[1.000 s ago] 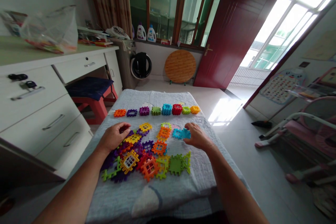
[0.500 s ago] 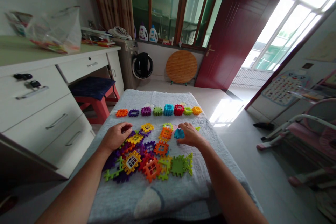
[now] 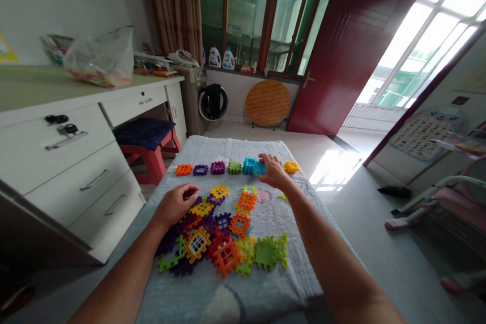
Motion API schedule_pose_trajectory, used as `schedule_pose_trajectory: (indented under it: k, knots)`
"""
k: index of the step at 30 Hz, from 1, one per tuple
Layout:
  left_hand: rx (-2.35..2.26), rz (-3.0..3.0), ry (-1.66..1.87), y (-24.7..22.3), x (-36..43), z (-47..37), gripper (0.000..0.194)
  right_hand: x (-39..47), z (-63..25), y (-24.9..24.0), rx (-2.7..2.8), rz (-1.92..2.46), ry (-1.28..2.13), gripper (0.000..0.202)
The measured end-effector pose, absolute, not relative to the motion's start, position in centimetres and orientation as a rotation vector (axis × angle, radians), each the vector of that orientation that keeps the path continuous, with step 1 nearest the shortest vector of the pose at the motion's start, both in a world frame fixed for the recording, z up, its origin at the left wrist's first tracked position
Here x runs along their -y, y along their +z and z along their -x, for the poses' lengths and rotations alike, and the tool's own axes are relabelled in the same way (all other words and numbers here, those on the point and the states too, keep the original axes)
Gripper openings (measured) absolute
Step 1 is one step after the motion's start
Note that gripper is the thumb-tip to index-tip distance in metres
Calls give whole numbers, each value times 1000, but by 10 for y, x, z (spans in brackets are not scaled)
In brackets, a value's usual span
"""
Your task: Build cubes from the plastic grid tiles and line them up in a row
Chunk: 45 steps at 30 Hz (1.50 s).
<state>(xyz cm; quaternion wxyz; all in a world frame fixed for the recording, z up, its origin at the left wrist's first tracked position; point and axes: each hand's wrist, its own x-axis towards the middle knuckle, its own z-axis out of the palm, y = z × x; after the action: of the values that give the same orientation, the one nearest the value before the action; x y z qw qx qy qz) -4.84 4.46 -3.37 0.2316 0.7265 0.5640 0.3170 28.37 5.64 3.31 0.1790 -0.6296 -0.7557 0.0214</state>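
My right hand [image 3: 274, 172] grips a blue interlocking plastic block piece [image 3: 261, 167] at the far row, right beside the blue block stack [image 3: 249, 166]; whether the two touch I cannot tell. The hand hides the red and one green block of that row. Curved, with thumb and fingers apart and nothing visible in it, my left hand [image 3: 177, 203] rests at the left edge of a loose pile of toy pieces. Nearest to it are a yellow window piece [image 3: 201, 208] and another yellow piece [image 3: 219, 192]. An orange window piece [image 3: 226, 256] lies at the pile's front.
Orange [image 3: 184, 169], purple [image 3: 217, 167] and green [image 3: 234, 167] blocks stand along the row, with a yellow block [image 3: 291, 167] at its right end. A pale cloth [image 3: 273, 283] covers the table. A red stool [image 3: 152, 162] and white drawers [image 3: 91, 177] are at left.
My right hand has carried the blue piece forward from beside the pile to the blue stack in the row. My left hand stays by the pile. The camera view has tilted slightly.
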Motion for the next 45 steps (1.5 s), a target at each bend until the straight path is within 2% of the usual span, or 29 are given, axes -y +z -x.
schedule_pose_trajectory:
  k: [9,20,26,34,40,45]
  knots:
    - [-1557,-1978,886,-32,-45,48,36,-125,-274,35,2270,1811,82,74]
    - [-1556,-2014,871,-32,-44,49,34,-134,-274,32,2376,1819,121,76]
    - [-1573,-2022,864,-32,-44,48,35,-134,-272,27,2394,1829,117,87]
    - [-1572,-2030,855,-31,-42,48,34,-135,-265,26,2444,1856,34,84]
    - [-1556,-2040,895,-34,-44,52,35,-113,-269,36,2314,1809,12,92]
    - [-1570,-2140,943,-29,-44,51,40,-45,-287,42,2347,1618,175,79]
